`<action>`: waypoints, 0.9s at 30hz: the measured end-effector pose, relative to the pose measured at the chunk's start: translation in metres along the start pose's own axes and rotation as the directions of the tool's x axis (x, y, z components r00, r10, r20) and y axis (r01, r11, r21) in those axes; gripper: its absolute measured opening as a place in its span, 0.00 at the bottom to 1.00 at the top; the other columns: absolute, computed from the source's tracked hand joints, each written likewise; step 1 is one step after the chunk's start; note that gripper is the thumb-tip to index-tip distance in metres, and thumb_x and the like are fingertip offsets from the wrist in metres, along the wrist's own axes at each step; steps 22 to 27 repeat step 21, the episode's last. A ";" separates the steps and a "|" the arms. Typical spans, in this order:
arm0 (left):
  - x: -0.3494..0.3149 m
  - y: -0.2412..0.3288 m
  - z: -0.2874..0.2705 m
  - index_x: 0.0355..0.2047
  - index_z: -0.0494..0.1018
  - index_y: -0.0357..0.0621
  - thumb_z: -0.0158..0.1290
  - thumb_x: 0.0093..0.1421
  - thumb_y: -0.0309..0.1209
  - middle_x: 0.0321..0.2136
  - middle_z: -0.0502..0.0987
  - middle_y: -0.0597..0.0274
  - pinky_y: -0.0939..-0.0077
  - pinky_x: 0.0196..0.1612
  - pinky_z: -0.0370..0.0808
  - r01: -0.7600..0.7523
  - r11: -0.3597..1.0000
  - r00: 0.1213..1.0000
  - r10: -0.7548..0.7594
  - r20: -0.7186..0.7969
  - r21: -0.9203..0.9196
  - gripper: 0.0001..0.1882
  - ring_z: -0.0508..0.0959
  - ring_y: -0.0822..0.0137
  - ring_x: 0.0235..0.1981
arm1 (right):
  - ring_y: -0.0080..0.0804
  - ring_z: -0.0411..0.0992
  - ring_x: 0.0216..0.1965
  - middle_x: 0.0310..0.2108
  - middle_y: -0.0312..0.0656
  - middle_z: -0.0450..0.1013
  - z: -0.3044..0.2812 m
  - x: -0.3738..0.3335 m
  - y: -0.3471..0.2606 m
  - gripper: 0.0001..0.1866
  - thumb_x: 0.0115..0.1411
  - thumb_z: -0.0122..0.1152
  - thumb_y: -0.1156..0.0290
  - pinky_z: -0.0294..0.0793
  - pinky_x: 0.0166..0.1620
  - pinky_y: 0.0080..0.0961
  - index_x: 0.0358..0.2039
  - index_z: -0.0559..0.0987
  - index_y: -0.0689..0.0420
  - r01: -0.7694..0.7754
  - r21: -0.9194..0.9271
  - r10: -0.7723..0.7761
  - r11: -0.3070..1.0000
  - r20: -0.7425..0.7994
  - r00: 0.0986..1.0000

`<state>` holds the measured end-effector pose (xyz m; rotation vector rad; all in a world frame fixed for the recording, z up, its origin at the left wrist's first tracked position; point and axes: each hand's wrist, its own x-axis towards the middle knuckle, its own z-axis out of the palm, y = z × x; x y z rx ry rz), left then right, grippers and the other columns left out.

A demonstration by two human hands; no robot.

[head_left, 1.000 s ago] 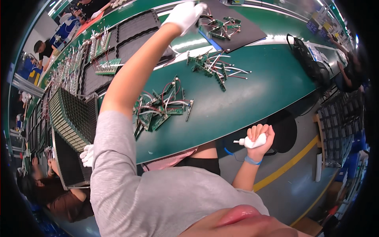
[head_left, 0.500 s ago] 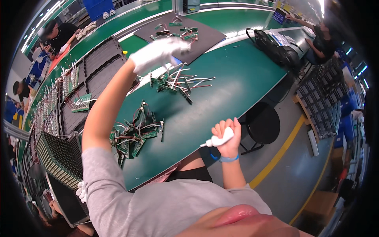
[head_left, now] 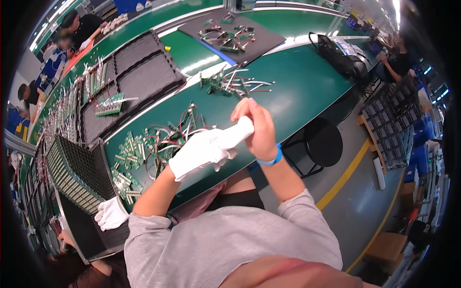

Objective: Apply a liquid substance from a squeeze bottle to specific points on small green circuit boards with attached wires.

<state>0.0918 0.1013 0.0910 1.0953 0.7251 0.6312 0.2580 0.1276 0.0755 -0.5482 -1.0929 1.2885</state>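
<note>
My left hand (head_left: 199, 150), in a white glove, meets my bare right hand (head_left: 263, 132) above the near part of the green bench. Between them is a smooth white bottle-like thing (head_left: 240, 129), its rounded end against my right palm. The gloved fingers close around its other end, and white on white hides where glove and bottle part. My right fingers curl round the rounded end, and a blue band circles that wrist. Below and left of the glove lies a pile of green circuit boards with wires (head_left: 189, 120). Beyond my hands is another wired board cluster (head_left: 223, 84).
More boards stand in a black tray (head_left: 139, 77) at left. A black rack (head_left: 72, 177) and a white glove (head_left: 111, 213) are near my left elbow. Wired boards lie on a dark mat (head_left: 206, 33). A black bag (head_left: 331, 53), stool (head_left: 322, 144) and co-workers (head_left: 81, 29) are around.
My left hand has come back from the far mat to my right hand. My right hand has moved up and inward over the bench with the white bottle-like thing.
</note>
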 end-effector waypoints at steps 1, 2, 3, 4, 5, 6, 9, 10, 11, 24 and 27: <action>-0.009 -0.002 0.000 0.37 0.70 0.37 0.59 0.45 0.33 0.27 0.73 0.63 0.82 0.24 0.72 0.024 0.998 0.999 -0.026 -0.028 -0.063 0.20 0.73 0.74 0.21 | 0.28 0.62 0.28 0.23 0.42 0.64 0.001 0.000 0.000 0.21 0.64 0.36 0.63 0.62 0.36 0.22 0.17 0.66 0.60 -0.029 -0.087 0.032 0.996 0.035 0.999; -0.016 -0.005 0.000 0.37 0.69 0.37 0.60 0.46 0.33 0.26 0.73 0.63 0.82 0.24 0.72 0.047 0.991 0.997 -0.055 -0.055 -0.128 0.20 0.73 0.74 0.21 | 0.26 0.62 0.28 0.24 0.42 0.65 0.001 0.002 -0.002 0.21 0.64 0.38 0.63 0.61 0.35 0.20 0.19 0.67 0.62 -0.089 -0.087 0.094 0.992 0.049 0.994; -0.019 -0.010 0.000 0.36 0.70 0.37 0.58 0.50 0.31 0.26 0.72 0.64 0.82 0.24 0.72 0.066 0.984 0.996 -0.074 -0.048 -0.165 0.15 0.73 0.74 0.21 | 0.25 0.62 0.28 0.24 0.41 0.65 0.000 0.006 -0.003 0.21 0.64 0.38 0.63 0.61 0.34 0.19 0.19 0.68 0.62 -0.120 -0.142 0.134 0.983 0.092 0.987; -0.022 -0.012 0.001 0.35 0.70 0.38 0.57 0.51 0.30 0.26 0.72 0.65 0.81 0.24 0.72 0.075 0.988 0.993 -0.086 -0.083 -0.138 0.13 0.73 0.74 0.21 | 0.24 0.62 0.27 0.24 0.40 0.65 -0.001 0.010 -0.003 0.20 0.64 0.39 0.63 0.61 0.34 0.19 0.19 0.68 0.62 -0.150 -0.198 0.179 0.969 0.141 0.974; -0.024 -0.013 0.000 0.35 0.70 0.38 0.56 0.53 0.29 0.26 0.72 0.65 0.81 0.25 0.72 0.087 0.990 0.988 -0.100 -0.116 -0.111 0.11 0.73 0.74 0.21 | 0.20 0.62 0.25 0.24 0.38 0.66 -0.001 0.012 -0.001 0.18 0.63 0.41 0.62 0.62 0.29 0.17 0.24 0.70 0.63 -0.229 -0.194 0.262 0.954 0.166 0.951; -0.022 -0.015 -0.006 0.34 0.70 0.39 0.56 0.53 0.30 0.25 0.72 0.65 0.82 0.25 0.71 0.147 0.988 0.978 -0.153 -0.139 -0.052 0.10 0.73 0.74 0.21 | 0.18 0.62 0.25 0.25 0.36 0.67 0.000 0.017 0.000 0.17 0.63 0.42 0.61 0.62 0.27 0.15 0.28 0.70 0.62 -0.279 -0.279 0.343 0.919 0.214 0.915; -0.016 -0.020 -0.026 0.34 0.71 0.42 0.53 0.54 0.39 0.24 0.73 0.67 0.84 0.24 0.71 0.141 0.990 0.983 -0.139 -0.117 0.011 0.14 0.75 0.74 0.22 | 0.12 0.62 0.19 0.22 0.29 0.67 0.012 0.029 0.006 0.12 0.55 0.58 0.62 0.60 0.21 0.10 0.34 0.73 0.57 -0.394 -0.461 0.546 0.796 0.263 0.796; -0.017 -0.019 -0.028 0.36 0.72 0.43 0.51 0.56 0.41 0.25 0.74 0.68 0.85 0.22 0.71 0.128 0.989 0.985 -0.118 -0.124 0.069 0.15 0.76 0.74 0.21 | 0.12 0.63 0.20 0.23 0.29 0.68 0.013 0.031 0.011 0.11 0.55 0.59 0.64 0.62 0.21 0.11 0.34 0.74 0.57 -0.341 -0.551 0.558 0.762 0.291 0.777; -0.016 -0.019 -0.041 0.39 0.71 0.42 0.48 0.58 0.47 0.33 0.75 0.62 0.82 0.26 0.72 0.080 0.996 0.995 -0.077 0.064 -0.037 0.20 0.77 0.71 0.27 | 0.13 0.64 0.20 0.23 0.30 0.69 0.009 0.034 0.017 0.09 0.54 0.59 0.66 0.64 0.22 0.12 0.32 0.74 0.57 -0.352 -0.503 0.546 0.789 0.313 0.777; -0.017 -0.020 -0.068 0.61 0.48 0.35 0.40 0.46 0.71 0.58 0.55 0.36 0.37 0.57 0.50 0.009 0.442 0.969 0.216 0.117 -0.897 0.56 0.54 0.40 0.60 | 0.18 0.62 0.26 0.47 0.51 0.66 -0.077 0.024 0.037 0.10 0.59 0.48 0.69 0.60 0.25 0.13 0.40 0.66 0.55 -0.373 0.215 0.336 0.903 0.191 0.922; -0.017 -0.020 -0.068 0.61 0.48 0.35 0.40 0.46 0.71 0.58 0.55 0.36 0.37 0.57 0.50 0.009 0.442 0.969 0.216 0.117 -0.897 0.56 0.54 0.40 0.60 | 0.18 0.62 0.26 0.47 0.51 0.66 -0.077 0.024 0.037 0.10 0.59 0.48 0.69 0.60 0.25 0.13 0.40 0.66 0.55 -0.373 0.215 0.336 0.903 0.191 0.922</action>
